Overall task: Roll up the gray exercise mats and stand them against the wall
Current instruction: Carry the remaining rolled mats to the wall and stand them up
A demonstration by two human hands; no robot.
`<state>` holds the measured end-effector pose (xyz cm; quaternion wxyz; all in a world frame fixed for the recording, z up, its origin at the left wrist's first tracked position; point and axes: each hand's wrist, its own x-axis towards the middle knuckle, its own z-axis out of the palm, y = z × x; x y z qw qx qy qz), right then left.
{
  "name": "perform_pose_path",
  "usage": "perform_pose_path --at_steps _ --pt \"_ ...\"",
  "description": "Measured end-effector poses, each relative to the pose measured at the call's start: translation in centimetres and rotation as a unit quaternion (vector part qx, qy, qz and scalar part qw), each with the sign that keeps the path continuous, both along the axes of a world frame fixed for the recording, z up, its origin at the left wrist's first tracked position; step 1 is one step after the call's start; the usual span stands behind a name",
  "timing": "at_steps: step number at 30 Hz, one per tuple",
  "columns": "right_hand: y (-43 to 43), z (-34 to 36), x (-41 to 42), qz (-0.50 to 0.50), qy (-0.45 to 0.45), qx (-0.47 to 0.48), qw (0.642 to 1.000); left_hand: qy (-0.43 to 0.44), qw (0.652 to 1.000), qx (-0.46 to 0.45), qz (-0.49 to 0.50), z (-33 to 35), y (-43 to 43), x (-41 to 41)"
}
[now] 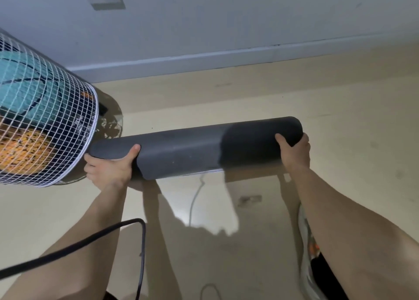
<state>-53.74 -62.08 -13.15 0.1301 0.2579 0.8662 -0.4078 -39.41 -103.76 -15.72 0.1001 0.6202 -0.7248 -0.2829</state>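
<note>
The rolled mat (195, 150) hides most fingers of the left hand (108, 170) and right hand (294, 152). Left of those fingers, the fan (40, 118) runs off the edge.

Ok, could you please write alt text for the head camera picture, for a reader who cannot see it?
A person holds a rolled gray mat sideways above a beige floor, the left hand gripping its left end and the right hand its right end. A white wire fan stands at the left beside the mat, and a pale wall runs behind.

The rolled-up gray mat (195, 148) lies roughly level in the air above the floor, near the wall.
</note>
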Motion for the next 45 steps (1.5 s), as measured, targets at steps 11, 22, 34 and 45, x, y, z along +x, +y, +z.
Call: perform_pose_path --at_steps 11,22,34,45 --pt "-0.9 1.1 -1.1 0.169 -0.065 0.184 0.966 0.027 0.995 -0.012 -0.096 0.1 0.1 1.0" --pt "-17.8 1.5 -6.0 0.68 -0.045 0.266 0.682 0.102 0.994 -0.015 -0.022 -1.3 2.6 1.7" --pt "-14.3 -2.8 -3.1 0.515 -0.171 0.021 0.84 0.256 0.859 0.411 0.164 -4.4 17.8 -0.7" --pt "-5.2 8.6 -0.6 0.356 -0.16 -0.061 0.919 0.173 0.9 0.399 0.016 9.5 23.5 -3.7"
